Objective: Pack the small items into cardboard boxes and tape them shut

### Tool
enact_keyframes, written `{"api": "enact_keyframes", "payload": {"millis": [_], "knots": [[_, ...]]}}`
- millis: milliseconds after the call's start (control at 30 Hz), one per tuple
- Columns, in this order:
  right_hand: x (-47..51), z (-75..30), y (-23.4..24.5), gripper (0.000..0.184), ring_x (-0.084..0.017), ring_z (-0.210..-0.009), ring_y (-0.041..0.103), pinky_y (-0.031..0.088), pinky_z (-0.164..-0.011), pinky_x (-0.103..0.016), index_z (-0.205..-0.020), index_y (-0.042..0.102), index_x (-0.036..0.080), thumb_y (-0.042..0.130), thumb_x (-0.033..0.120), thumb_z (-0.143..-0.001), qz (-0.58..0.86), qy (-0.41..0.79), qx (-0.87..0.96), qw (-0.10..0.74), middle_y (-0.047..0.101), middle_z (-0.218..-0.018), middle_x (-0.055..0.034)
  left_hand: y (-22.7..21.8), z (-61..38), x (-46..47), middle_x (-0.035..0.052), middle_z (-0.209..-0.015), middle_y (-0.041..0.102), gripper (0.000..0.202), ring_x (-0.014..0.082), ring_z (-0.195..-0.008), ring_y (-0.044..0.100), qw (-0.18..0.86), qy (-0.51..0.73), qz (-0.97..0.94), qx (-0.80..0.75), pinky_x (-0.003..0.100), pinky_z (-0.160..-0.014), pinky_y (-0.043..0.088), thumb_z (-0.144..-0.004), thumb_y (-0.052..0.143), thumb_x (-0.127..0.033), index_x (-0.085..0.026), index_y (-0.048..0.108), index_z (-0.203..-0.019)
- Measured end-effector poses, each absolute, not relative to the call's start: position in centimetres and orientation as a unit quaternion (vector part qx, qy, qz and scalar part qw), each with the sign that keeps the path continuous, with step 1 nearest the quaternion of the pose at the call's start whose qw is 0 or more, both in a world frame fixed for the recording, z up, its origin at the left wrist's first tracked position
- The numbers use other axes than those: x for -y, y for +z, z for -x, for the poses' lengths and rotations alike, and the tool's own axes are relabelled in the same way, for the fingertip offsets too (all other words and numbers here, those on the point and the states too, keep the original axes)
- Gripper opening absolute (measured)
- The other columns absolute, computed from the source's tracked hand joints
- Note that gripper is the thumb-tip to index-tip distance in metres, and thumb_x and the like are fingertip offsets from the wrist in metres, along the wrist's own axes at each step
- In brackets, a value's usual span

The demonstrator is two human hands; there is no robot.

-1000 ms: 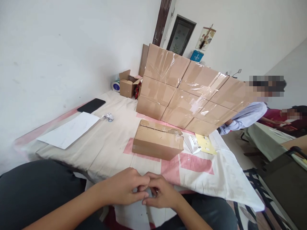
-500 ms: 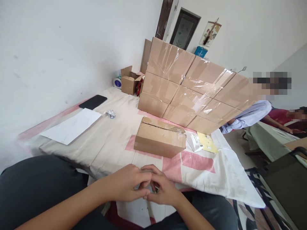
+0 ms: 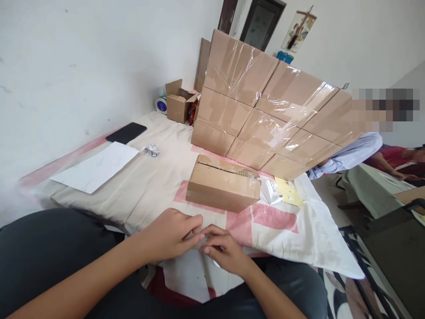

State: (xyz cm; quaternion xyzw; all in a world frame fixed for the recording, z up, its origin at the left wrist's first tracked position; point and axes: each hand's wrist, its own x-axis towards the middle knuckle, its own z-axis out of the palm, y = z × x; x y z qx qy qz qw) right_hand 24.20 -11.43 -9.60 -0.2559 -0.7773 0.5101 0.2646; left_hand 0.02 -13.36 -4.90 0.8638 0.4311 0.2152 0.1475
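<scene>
My left hand (image 3: 174,232) is over my lap at the table's near edge, its fingers curled and the thumb close to the index finger. Facing it, my right hand (image 3: 226,250) has its fingers bent inward with the thumb close to the fingertips. The fingertips of both hands nearly meet. Whatever they may pinch is too small or too faint to make out. Just beyond the hands, a closed brown cardboard box (image 3: 222,184) lies on the cloth-covered table (image 3: 159,177).
Taped cardboard boxes (image 3: 255,97) form a wall behind. A white sheet (image 3: 96,167), a black phone (image 3: 126,132) and crumpled clear plastic (image 3: 152,149) lie at left. A white holder (image 3: 271,191) and yellow paper (image 3: 288,191) are at right. Behind the boxes is a person's sleeve (image 3: 348,153).
My hands have drawn slightly apart at the fingertips, the left one moving up and to the left. The camera view has shifted a little. The boxes have stayed in place.
</scene>
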Motion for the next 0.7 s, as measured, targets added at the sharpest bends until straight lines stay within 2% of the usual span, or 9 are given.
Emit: {"api": "enact_keyframes", "payload": {"millis": [300,500,700], "knots": [[11.53,-24.15,-9.58,0.025,-0.008,-0.065,0.05,0.04,-0.059,-0.024,-0.083,0.074,0.016,0.064,0.033,-0.098,0.276,0.508,0.775,0.254,0.067,-0.104,-0.0082,-4.56,1.04,13.21,-0.0059,-0.06,0.061,0.015,0.0183,-0.051,0.058,0.046,0.209,-0.878,-0.429,0.032,-0.054,0.029,-0.098,0.051,-0.03,-0.023,0.051,-0.084],[11.64,-23.98,-9.3,0.025,-0.01,-0.068,0.052,0.039,-0.059,-0.024,-0.083,0.074,0.016,0.064,0.033,-0.098,0.292,0.505,0.774,0.247,0.068,-0.101,-0.008,-4.4,0.97,13.16,-0.0051,-0.054,0.057,0.019,0.0191,-0.047,0.058,-0.002,0.184,-0.877,-0.444,0.032,-0.05,0.028,-0.102,0.045,-0.03,-0.022,0.051,-0.086],[11.77,-23.77,-9.13,0.023,-0.016,-0.084,0.063,0.049,-0.074,-0.027,-0.092,0.074,0.017,0.059,0.032,-0.101,0.298,0.495,0.773,0.262,0.069,-0.096,-0.0086,-4.73,0.86,12.82,-0.0049,-0.056,0.06,0.019,0.0184,-0.047,0.06,-0.033,0.206,-0.865,-0.457,0.031,-0.048,0.03,-0.104,0.045,-0.03,-0.021,0.051,-0.088]]}}
